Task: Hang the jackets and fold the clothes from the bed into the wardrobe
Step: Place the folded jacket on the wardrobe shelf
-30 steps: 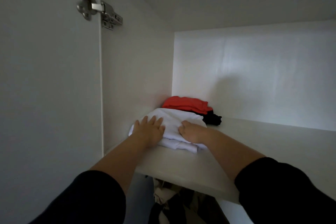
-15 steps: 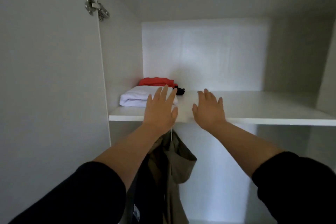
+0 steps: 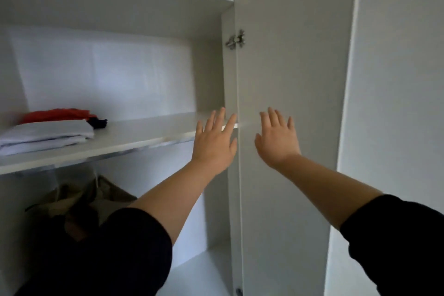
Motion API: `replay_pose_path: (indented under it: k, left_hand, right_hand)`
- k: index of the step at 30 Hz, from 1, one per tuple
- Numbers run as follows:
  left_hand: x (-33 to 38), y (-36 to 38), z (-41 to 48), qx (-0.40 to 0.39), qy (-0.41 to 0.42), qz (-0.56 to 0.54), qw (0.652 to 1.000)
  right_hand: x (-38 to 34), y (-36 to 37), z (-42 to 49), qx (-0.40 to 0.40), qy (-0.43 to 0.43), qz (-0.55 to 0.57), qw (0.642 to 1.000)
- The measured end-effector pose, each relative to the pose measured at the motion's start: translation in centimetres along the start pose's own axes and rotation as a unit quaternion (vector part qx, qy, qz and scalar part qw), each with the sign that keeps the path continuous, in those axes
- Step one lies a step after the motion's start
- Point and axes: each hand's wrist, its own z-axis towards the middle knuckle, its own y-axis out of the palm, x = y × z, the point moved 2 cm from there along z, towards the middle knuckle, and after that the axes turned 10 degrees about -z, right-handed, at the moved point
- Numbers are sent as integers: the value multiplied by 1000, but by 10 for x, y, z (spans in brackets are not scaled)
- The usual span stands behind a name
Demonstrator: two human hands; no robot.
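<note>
A folded white garment point(image 3: 45, 136) lies at the left of the wardrobe shelf point(image 3: 144, 133). Behind it sit a folded red garment point(image 3: 55, 114) and a small black one point(image 3: 98, 123). Below the shelf hang jackets, one beige point(image 3: 101, 196) and one dark point(image 3: 60, 230), partly hidden by my left sleeve. My left hand point(image 3: 215, 143) is raised with spread fingers in front of the shelf's right end, holding nothing. My right hand point(image 3: 276, 138) is spread flat in front of the open right wardrobe door point(image 3: 293, 79); contact with the door cannot be told.
A metal hinge point(image 3: 236, 39) joins the right door to the wardrobe side. A further white panel point(image 3: 396, 79) stands to the right of the door. The wardrobe floor point(image 3: 204, 269) shows at the bottom centre.
Both hands left the white garment on the shelf and pulled back. The view swung right, and both hands now hover spread near the right door.
</note>
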Motion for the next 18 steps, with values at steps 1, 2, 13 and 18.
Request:
replay_pose_path:
  k: [1, 2, 13, 18]
  left_hand:
    - [30, 4, 3, -6, 15, -14, 1000]
    - [61, 8, 5, -12, 30, -30, 999]
    - [467, 48, -86, -91, 255, -172, 947]
    - [644, 38, -162, -134, 323, -228, 909]
  right_hand:
    - [29, -6, -15, 0, 17, -12, 1000]
    - [58, -13, -31, 0, 37, -24, 999]
    - [384, -101, -315, -106, 218, -195, 950]
    - [494, -165, -458, -145, 301, -245, 910]
